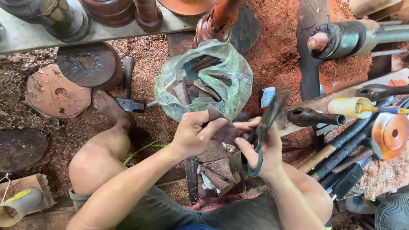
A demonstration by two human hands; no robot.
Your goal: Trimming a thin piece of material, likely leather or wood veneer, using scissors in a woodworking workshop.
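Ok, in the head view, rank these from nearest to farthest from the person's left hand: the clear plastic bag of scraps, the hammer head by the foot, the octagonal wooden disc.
1. Clear plastic bag: just above the left hand.
2. Hammer head: to the left, beside the foot.
3. Octagonal wooden disc: far left, on the sawdust.

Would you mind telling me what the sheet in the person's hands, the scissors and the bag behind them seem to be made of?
The sheet, pinched by the left hand, looks like sandpaper or thin leather: dull reddish-brown, stiff, with an irregular edge. The scissors in the right hand seem metal, with dark blurred blades and teal coated handles. The bag is thin clear greenish plastic, crinkled and glossy, with similar brown pieces showing through.
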